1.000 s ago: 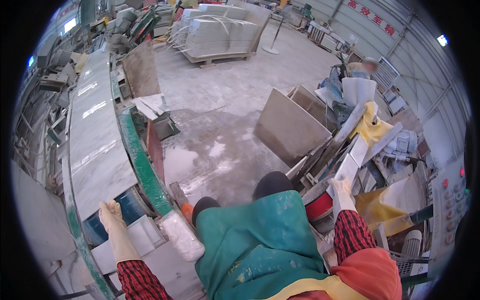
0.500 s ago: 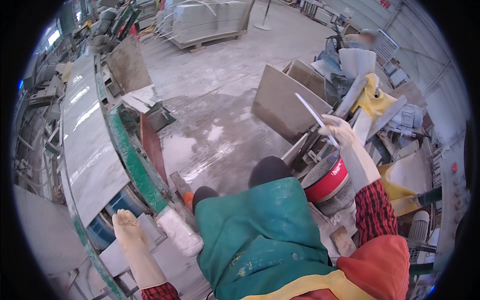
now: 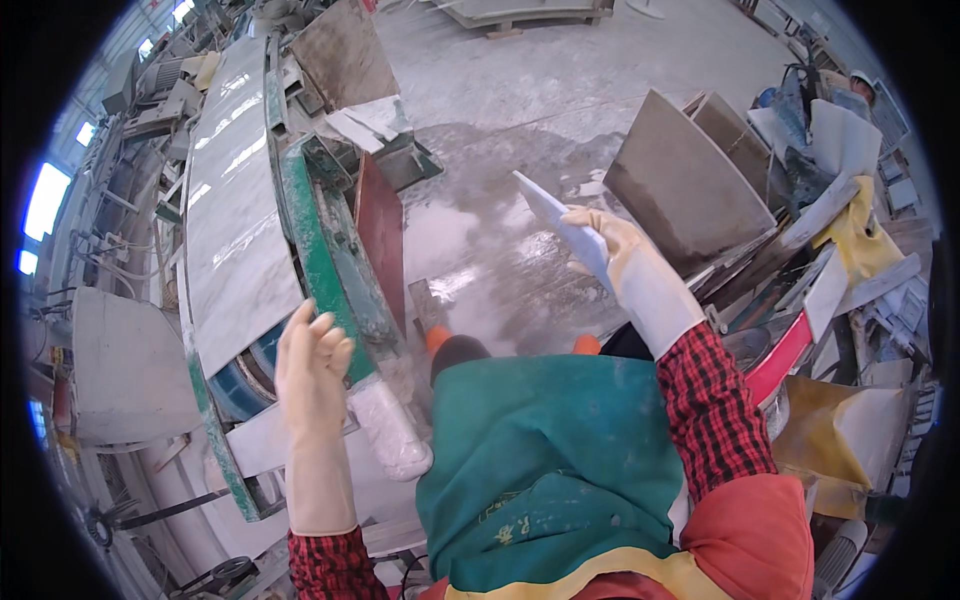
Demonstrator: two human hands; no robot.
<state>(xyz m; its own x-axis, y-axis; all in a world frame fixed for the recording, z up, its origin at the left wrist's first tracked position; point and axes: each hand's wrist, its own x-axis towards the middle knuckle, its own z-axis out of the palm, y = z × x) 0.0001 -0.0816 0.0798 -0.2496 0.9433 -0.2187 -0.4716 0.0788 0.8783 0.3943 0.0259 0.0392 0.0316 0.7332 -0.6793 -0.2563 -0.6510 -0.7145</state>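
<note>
A thin, flat white piece (image 3: 562, 222), like a small stone tile, is tilted up in my right hand (image 3: 622, 252). That hand wears a pale rubber glove and is closed round the piece's near end, out over the floor. My left hand (image 3: 312, 375), gloved the same way, is raised with loosely bent fingers and holds nothing. It is nearest to the near end of a long white marble slab (image 3: 240, 230), which lies on blue rollers (image 3: 245, 390). A green rail (image 3: 322, 270) runs along the slab's right side and ends in a white-wrapped block (image 3: 388, 430).
Large brown slabs (image 3: 690, 185) lean on the right, beside offcuts and a yellow cloth (image 3: 862, 235). Partly behind my right arm is a red-banded bucket (image 3: 785, 360). A reddish board (image 3: 379, 235) stands beside the green rail. A person (image 3: 860, 88) is at the far right.
My right hand has brought the white piece leftward and turned its face more into view. My left hand has risen and moved toward the slab's end. The whole view has shifted toward the left.
</note>
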